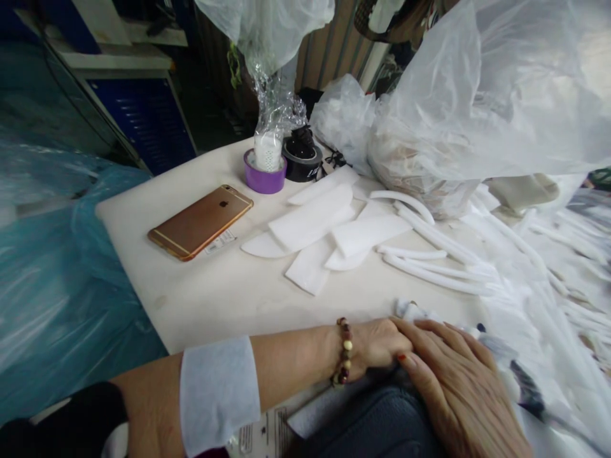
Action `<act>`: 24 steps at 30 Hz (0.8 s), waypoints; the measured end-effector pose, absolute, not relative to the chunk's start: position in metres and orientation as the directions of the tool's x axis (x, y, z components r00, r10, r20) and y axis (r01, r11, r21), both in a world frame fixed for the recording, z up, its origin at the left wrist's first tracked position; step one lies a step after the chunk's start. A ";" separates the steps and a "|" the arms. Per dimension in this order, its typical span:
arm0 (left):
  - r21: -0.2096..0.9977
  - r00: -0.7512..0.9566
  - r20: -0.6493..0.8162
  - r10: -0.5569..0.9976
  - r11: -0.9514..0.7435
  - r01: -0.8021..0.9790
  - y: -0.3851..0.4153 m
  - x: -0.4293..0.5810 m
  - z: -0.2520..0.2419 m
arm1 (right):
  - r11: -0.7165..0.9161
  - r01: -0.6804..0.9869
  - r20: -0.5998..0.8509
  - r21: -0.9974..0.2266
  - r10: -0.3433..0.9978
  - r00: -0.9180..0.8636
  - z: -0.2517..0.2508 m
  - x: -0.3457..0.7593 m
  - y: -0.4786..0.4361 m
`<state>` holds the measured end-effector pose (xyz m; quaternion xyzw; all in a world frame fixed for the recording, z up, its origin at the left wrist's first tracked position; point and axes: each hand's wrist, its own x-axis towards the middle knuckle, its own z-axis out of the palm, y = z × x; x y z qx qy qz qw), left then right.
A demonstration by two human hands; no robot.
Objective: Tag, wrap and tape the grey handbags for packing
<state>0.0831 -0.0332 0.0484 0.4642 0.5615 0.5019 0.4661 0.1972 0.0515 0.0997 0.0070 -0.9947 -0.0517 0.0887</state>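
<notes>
My left hand (384, 343) reaches in from the left, with a beaded bracelet (344, 353) on its wrist and a white band (219, 388) round the forearm. Its fingers are mostly hidden beside and under my right hand (461, 381). That right hand lies palm down, its fingers stretched out, and it touches the left. Directly below both hands is a dark, smooth, rounded thing (377, 423) with a seam-like line; its kind is unclear. A small whitish piece (414, 310) shows just beyond the fingers.
Farther back on the white table (200, 299) lie white foam-like pieces (312, 219), white strips (429, 264) and a gold phone (200, 222). Purple tape (265, 181) and black tape (303, 166) stand behind. Plastic bags (429, 114) crowd the right; teal plastic sheeting (71, 286) hangs left.
</notes>
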 end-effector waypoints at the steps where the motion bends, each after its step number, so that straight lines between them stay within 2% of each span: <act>1: 0.993 -0.153 -0.097 0.983 0.106 0.051 -0.041 0.083 0.051 | 0.995 -0.015 0.160 0.098 -0.031 -0.987 0.101 0.197 0.051; 5: 0.947 -0.235 -0.306 0.922 0.319 0.018 -0.082 0.078 0.068 | 0.997 -0.036 0.185 0.062 -0.047 -0.982 0.107 0.197 0.048; 7: 0.940 -0.210 -0.339 0.917 0.341 -0.027 -0.106 0.076 0.074 | 0.998 -0.038 0.204 0.050 -0.047 -0.978 0.108 0.197 0.047; 9: 0.955 -0.171 -0.287 0.942 0.295 0.019 -0.128 0.075 0.078 | 0.998 -0.032 0.201 0.055 -0.042 -0.979 0.108 0.198 0.049; 14: 0.901 -0.101 -0.222 0.970 0.243 0.361 -0.168 0.077 0.081 | 0.995 -0.051 0.214 0.089 -0.069 -0.974 0.105 0.201 0.055; 17: 0.858 0.012 -0.127 0.992 0.104 0.502 -0.173 0.072 0.077 | 0.991 -0.072 0.203 0.115 -0.094 -0.975 0.104 0.203 0.059; 21: 0.778 0.147 0.060 0.987 -0.139 0.612 -0.162 0.065 0.068 | 0.987 -0.104 0.180 0.120 -0.125 -0.976 0.101 0.206 0.065; 24: 0.728 0.095 0.128 0.987 -0.159 0.667 -0.154 0.067 0.061 | 0.999 -0.027 0.195 0.047 -0.036 -0.980 0.098 0.208 0.062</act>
